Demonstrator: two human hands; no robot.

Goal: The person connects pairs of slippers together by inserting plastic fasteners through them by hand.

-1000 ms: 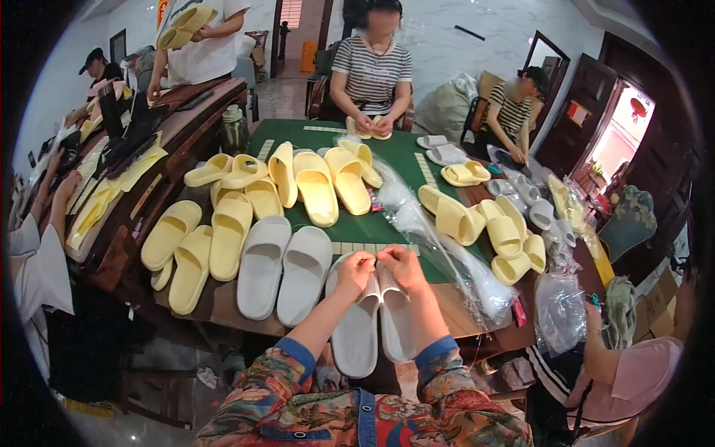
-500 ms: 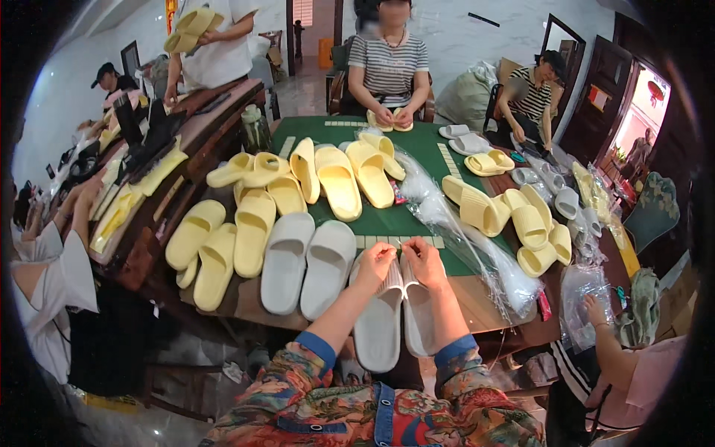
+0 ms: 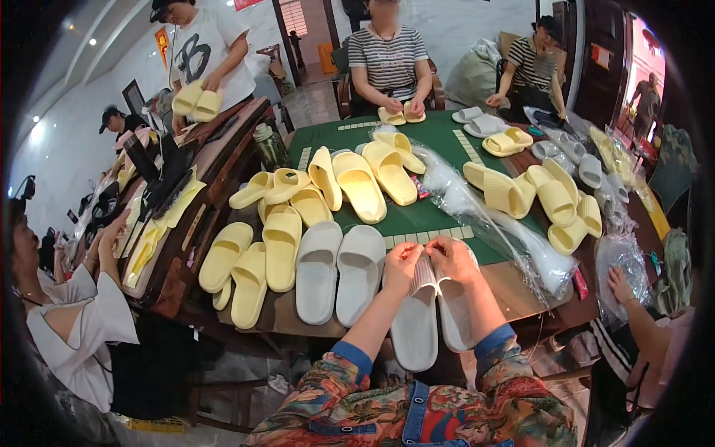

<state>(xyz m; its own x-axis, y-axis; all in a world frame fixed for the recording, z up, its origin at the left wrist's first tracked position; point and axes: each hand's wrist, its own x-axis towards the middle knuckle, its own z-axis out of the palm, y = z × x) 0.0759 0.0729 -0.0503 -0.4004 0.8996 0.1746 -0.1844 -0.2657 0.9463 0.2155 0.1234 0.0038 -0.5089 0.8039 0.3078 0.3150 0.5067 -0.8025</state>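
At the near edge of the table, a pair of grey slide slippers lies under my wrists, a left one (image 3: 414, 335) and a right one (image 3: 456, 324). My left hand (image 3: 404, 264) and my right hand (image 3: 452, 261) meet just above their straps, fingertips pinched close together. Whatever sits between the fingers is too small to make out. To the left, another grey slipper pair (image 3: 319, 276) rests with soles flat. Several yellow slippers (image 3: 357, 186) are heaped beyond and beside it.
The table has a green top (image 3: 402, 223). Clear plastic bags (image 3: 462, 194) stretch across its right half, beside more yellow slippers (image 3: 558, 197). A glass jar (image 3: 269, 147) stands far left. Co-workers sit around; one stands holding yellow slippers (image 3: 198, 101). Another person's hand (image 3: 620, 283) touches plastic at right.
The view has swung left, shifting everything rightward in the picture. My hands remain pinched above the grey pair. The standing person's yellow slippers are lower.
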